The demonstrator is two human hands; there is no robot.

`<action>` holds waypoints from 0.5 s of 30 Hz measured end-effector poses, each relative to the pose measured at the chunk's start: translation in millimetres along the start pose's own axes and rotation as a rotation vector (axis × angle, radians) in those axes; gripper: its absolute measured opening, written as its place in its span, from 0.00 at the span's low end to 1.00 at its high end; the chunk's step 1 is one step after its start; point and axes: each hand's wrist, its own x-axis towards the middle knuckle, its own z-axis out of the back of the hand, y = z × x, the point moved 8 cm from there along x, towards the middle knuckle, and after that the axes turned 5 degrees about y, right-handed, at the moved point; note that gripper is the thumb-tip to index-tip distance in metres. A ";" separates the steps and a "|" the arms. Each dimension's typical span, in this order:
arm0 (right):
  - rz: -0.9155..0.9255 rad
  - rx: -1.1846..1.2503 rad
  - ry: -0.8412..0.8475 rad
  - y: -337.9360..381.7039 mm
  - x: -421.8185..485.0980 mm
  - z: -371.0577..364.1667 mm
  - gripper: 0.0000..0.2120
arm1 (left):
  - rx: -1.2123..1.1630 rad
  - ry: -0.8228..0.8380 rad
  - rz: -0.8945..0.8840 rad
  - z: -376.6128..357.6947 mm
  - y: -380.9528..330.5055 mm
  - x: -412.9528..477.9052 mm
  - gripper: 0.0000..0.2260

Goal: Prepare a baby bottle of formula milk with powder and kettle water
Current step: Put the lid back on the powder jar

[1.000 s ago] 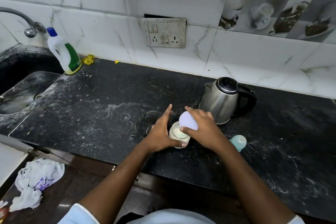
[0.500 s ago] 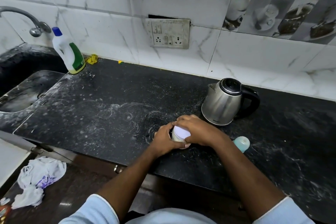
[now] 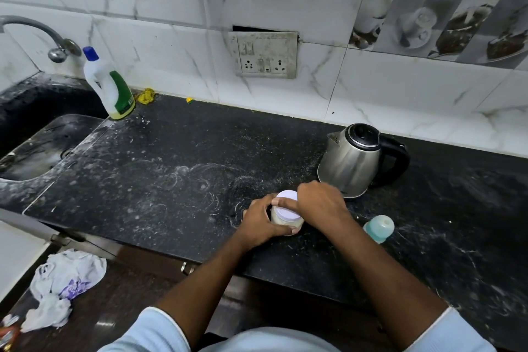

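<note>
A small clear jar of pale powder point(image 3: 286, 220) stands on the black counter point(image 3: 171, 180) near its front edge. My left hand point(image 3: 258, 223) wraps around the jar's side. A pale lilac lid point(image 3: 287, 203) sits on top of the jar, with my right hand point(image 3: 320, 204) gripping it from the right. A steel electric kettle point(image 3: 351, 160) with a black lid and handle stands just behind my hands. To the right on the counter stands a teal and white baby bottle point(image 3: 379, 228), seen from above.
A white and green detergent bottle point(image 3: 110, 86) stands at the back left beside the dark sink point(image 3: 37, 148) and tap point(image 3: 40, 34). A wall socket plate point(image 3: 264, 54) sits above the counter. Crumpled white cloth point(image 3: 65, 280) lies on the floor at lower left.
My right hand brought the lilac lid down from above the open jar onto its mouth. My left hand closed around the jar's side. The view shifted slightly.
</note>
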 end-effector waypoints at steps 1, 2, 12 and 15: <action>0.029 0.042 0.013 -1.5 -1.6 -0.1 0.39 | 0.006 0.006 0.004 -0.3 0.7 1.0 0.40; 0.094 0.100 0.070 1.2 -3.0 -2.9 0.37 | 0.011 0.013 0.008 -0.7 1.7 1.8 0.40; 0.116 -0.044 0.107 18.4 1.7 -16.3 0.35 | 0.037 0.005 0.022 -0.7 3.9 0.7 0.40; 0.012 -0.080 0.048 14.2 3.8 -18.8 0.42 | 0.053 0.008 0.034 -1.5 6.1 1.6 0.40</action>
